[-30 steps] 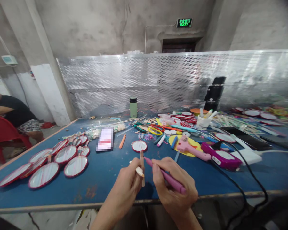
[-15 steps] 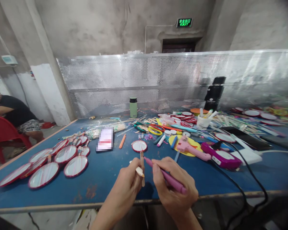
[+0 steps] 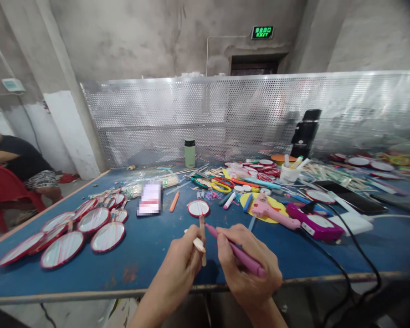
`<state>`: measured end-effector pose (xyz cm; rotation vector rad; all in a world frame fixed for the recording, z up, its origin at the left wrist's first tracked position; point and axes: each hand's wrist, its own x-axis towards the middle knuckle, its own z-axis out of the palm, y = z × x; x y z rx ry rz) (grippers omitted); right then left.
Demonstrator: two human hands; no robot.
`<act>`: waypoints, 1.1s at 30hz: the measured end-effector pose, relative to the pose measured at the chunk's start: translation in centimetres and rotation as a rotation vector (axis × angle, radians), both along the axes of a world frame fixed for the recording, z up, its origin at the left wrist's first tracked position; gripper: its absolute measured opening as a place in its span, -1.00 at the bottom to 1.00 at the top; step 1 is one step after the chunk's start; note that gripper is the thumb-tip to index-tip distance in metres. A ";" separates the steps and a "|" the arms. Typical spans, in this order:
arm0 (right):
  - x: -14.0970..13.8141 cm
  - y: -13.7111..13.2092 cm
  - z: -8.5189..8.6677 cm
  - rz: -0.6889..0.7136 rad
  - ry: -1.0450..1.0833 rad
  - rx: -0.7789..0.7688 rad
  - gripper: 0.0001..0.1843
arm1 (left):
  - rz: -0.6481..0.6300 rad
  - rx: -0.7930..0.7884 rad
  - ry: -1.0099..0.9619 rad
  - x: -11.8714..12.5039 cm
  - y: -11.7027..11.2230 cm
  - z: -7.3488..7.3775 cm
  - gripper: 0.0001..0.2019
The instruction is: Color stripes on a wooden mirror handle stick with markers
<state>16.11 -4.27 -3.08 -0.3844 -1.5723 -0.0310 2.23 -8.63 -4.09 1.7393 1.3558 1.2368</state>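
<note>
My left hand (image 3: 182, 257) is closed round a wooden craft stick (image 3: 204, 255), which points away from me. A white pen-like piece with an orange tip (image 3: 198, 243) is tucked between the same fingers. In my right hand (image 3: 251, 269) a purple marker (image 3: 246, 259) is held like a pen, its tip close beside the upper part of the stick; whether it touches, I cannot tell. Just beyond the stick's far end lies a small round mirror with a red rim (image 3: 198, 208). Several larger red-rimmed mirrors (image 3: 62, 249) are grouped to my left.
A phone (image 3: 149, 198) and an orange marker (image 3: 174, 201) lie past my left hand. To the right are a pink glue gun (image 3: 273, 213), a purple device (image 3: 316, 222) and black cables. Scissors, pens and a white cup (image 3: 289, 174) crowd the back. A person sits far left.
</note>
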 end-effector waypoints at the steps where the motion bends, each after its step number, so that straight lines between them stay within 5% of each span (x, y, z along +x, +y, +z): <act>1: 0.0 0.0 0.0 -0.005 -0.002 0.002 -0.80 | 0.003 0.006 0.007 0.0 0.0 0.0 -0.71; 33: -0.1 -0.1 0.2 -0.014 0.002 0.008 -0.82 | -0.011 0.021 -0.006 0.0 0.1 0.1 -0.73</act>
